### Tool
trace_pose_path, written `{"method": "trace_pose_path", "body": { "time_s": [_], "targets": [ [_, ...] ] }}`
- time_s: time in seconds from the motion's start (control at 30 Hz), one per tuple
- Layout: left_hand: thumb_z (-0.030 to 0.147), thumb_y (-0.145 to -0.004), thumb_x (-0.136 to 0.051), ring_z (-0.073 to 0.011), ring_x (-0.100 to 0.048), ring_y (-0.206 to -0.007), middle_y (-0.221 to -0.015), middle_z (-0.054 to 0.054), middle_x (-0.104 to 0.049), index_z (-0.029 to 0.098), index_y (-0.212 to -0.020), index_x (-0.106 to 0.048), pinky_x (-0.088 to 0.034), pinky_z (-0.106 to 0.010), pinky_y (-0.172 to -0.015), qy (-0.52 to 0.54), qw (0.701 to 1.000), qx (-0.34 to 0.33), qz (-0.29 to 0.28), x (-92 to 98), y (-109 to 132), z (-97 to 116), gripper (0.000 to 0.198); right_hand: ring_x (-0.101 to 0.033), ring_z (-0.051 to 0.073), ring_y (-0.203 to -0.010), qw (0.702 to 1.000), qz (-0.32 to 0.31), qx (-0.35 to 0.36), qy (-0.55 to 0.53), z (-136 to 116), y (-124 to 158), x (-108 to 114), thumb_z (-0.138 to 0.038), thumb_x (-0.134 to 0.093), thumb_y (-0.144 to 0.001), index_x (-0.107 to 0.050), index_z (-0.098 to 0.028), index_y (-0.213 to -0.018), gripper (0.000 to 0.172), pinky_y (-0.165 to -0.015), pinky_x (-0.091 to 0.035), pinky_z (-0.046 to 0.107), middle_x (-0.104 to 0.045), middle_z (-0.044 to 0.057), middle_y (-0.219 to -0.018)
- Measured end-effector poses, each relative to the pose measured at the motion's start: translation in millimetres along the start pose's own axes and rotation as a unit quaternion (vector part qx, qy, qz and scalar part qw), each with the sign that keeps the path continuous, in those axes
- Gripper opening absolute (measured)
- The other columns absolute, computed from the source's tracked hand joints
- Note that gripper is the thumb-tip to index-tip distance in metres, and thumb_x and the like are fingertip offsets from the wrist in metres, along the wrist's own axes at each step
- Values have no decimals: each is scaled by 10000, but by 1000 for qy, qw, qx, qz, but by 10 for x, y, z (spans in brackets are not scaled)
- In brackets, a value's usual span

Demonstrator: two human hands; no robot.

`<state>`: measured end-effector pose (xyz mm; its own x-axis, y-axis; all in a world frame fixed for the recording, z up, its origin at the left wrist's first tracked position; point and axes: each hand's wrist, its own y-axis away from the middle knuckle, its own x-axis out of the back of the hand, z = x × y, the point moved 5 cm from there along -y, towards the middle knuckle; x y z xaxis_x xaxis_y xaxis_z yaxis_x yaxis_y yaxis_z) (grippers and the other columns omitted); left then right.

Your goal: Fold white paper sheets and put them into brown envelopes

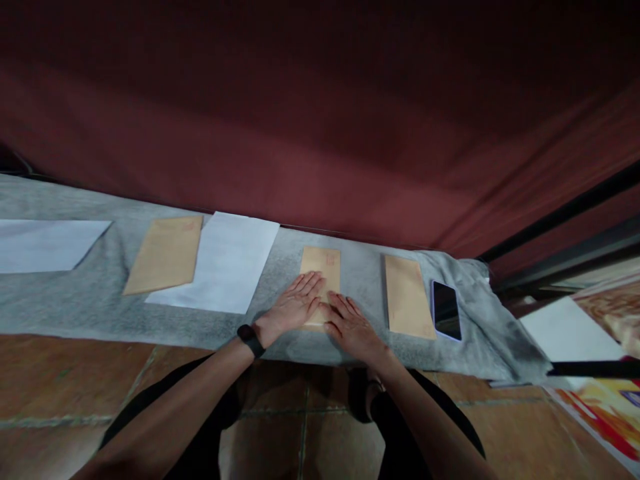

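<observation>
Our left forearm (185, 407) and right forearm (425, 413) come closest, a black band (251, 341) around the left wrist. They lead to the middle envelope (325, 262), brown with red print, which lies flat on a grey cloth (363, 270) under both our hands. Our left hand (295, 300) rests palm down across its left side, fingers straight and nearly together; our right hand (353, 327) covers its lower right, fingers extended and slightly spread. Both are flat against the paper, gripping nothing. Left of the middle envelope we have a white sheet (235, 260), overlapped by a second envelope (165, 257), and farther left another sheet (45, 245). To its right lie a third envelope (407, 297) and, just beside that, a phone (447, 311). Beyond it hangs dark red material (320, 160).
</observation>
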<state>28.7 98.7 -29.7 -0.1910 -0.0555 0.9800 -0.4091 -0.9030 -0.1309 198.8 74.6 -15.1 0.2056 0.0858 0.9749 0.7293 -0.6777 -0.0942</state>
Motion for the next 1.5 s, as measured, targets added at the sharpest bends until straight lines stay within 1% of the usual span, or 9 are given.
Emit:
{"method": "trace_pose_path", "body": {
  "time_s": [0.17, 0.3, 0.53, 0.7, 0.87, 0.97, 1.17, 1.3, 1.5],
  "targets": [
    [346, -1058, -276, -199, -206, -1567, -1669, -105, -319, 149, -1576, -339, -162, -396, -1285, 10, 1000, -6, -6, 75, 130, 95, 557, -327, 263, -1520, 1000, -17, 8, -9, -3, 35, 39, -360, -485, -1050, -416, -233, -1557, 527, -1236, -310, 495, -315, 108, -1664],
    [392, -1069, -278, -211, -190, -1571, -1678, -122, -290, 144, -1579, -326, -159, -390, -1278, 15, 999, -16, -24, 134, 231, 162, 568, -347, 267, -1508, 999, -24, 22, -31, -26, 51, 107, -418, -551, -1013, -469, -221, -1522, 552, -1240, -304, 503, -385, 111, -1629],
    [620, -1010, -379, -212, -189, -1573, -1682, -96, -288, 231, -1593, -291, -155, -410, -1278, 54, 995, -73, -46, 246, 379, 188, 707, -485, 227, -1409, 998, 26, 11, -64, -7, 32, 87, -275, -460, -1040, -586, -265, -1414, 395, -1198, -379, 477, -544, 65, -1513],
    [403, -1072, -324, -161, -292, -1537, -1645, -41, -383, 263, -1536, -418, -180, -361, -1273, 74, 994, -71, -36, 205, 382, 90, 494, -542, 225, -1341, 997, 35, -25, -59, 29, -34, 20, -238, -459, -1030, -636, -290, -1357, 375, -1176, -408, 456, -594, 40, -1455],
    [341, -1074, -276, -170, -275, -1544, -1639, -59, -394, 222, -1534, -422, -189, -372, -1271, 61, 997, -41, -18, 152, 388, 118, 497, -527, 217, -1356, 997, 46, -29, -52, -98, -59, 11, -196, -399, -1041, -642, -233, -1343, 390, -1215, -365, 459, -610, 73, -1433],
    [316, -1073, -253, -183, -270, -1547, -1647, -79, -376, 186, -1551, -387, -190, -384, -1272, 42, 999, -27, -11, 139, 396, 154, 513, -442, 231, -1443, 998, 42, -7, -38, -280, -4, -46, -263, -384, -1059, -545, -171, -1453, 436, -1243, -325, 470, -527, 109, -1526],
    [197, -1033, -323, -249, -295, -1539, -1628, -137, -396, 129, -1518, -418, -202, -441, -1275, -28, 999, -21, 3, 141, 432, 301, 499, -291, 280, -1535, 998, 39, -38, 16, -440, 154, -221, -417, -387, -1072, -329, -68, -1584, 622, -1264, -270, 506, -356, 181, -1630],
    [76, -974, -365, -230, -440, -1454, -1537, -142, -515, 147, -1470, -449, -336, -417, -1210, -49, 997, -55, 5, 204, 466, 475, 508, -287, 298, -1536, 998, 45, -42, 30, -422, 162, -260, -452, -378, -1073, -333, -37, -1576, 653, -1253, -284, 515, -354, 208, -1622],
    [59, -942, -463, -235, -630, -1187, -1283, -135, -669, 114, -1279, -563, -467, -386, -1059, -79, 992, -96, 26, 370, 520, 602, 355, -261, 277, -1547, 996, 56, -43, 48, -408, 162, -243, -413, -337, -1085, -271, -56, -1603, 633, -1251, -279, 493, -297, 181, -1652]
  ]
}}
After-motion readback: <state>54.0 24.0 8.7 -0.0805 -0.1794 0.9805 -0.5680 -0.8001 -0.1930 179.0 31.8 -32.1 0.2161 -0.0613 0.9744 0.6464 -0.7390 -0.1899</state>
